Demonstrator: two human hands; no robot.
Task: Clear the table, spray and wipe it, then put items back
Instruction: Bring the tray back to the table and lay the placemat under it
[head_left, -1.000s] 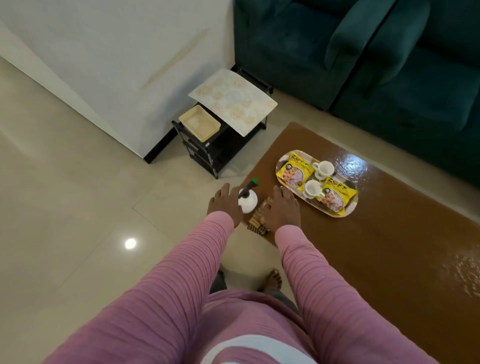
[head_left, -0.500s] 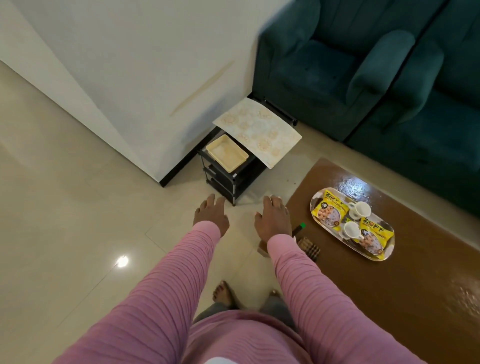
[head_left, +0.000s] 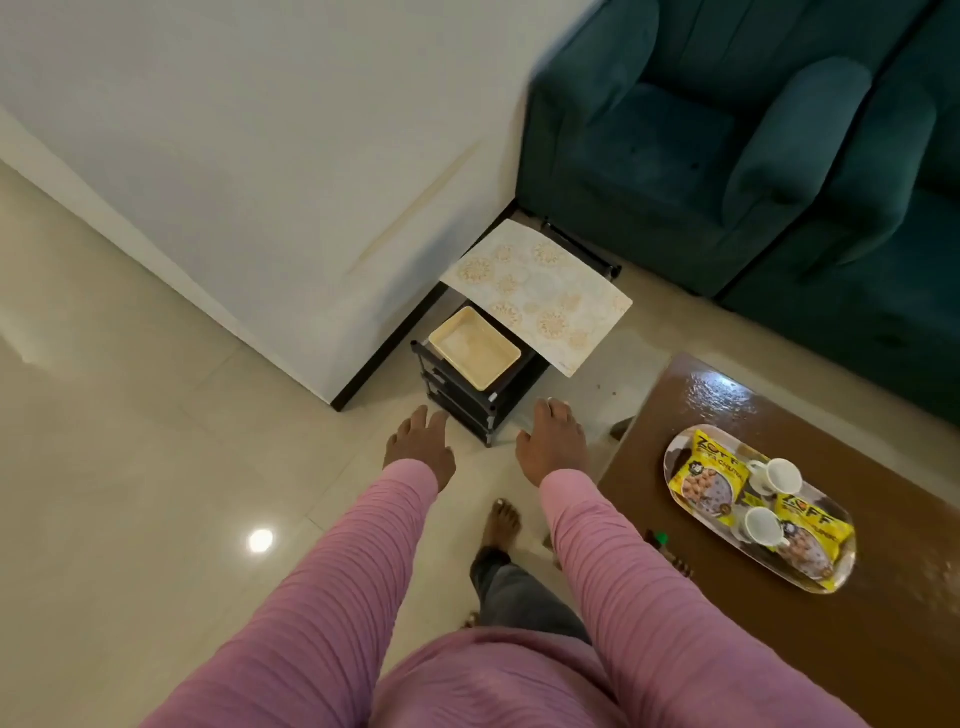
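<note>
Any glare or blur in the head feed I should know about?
Head view: glare patches on the glossy brown table near its far corner, a light spot on the cream tiled floor, the teal velvet sofa smeared along its left edge; the oval silver tray reads sharp.

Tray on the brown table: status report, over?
Left hand open, right hand open, both empty. Tray loaded, on table, not yet cleared. Black rack ahead of hands.

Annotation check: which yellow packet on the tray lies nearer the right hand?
The packet at the tray end toward the rack; the other packet lies at the opposite end.
</note>
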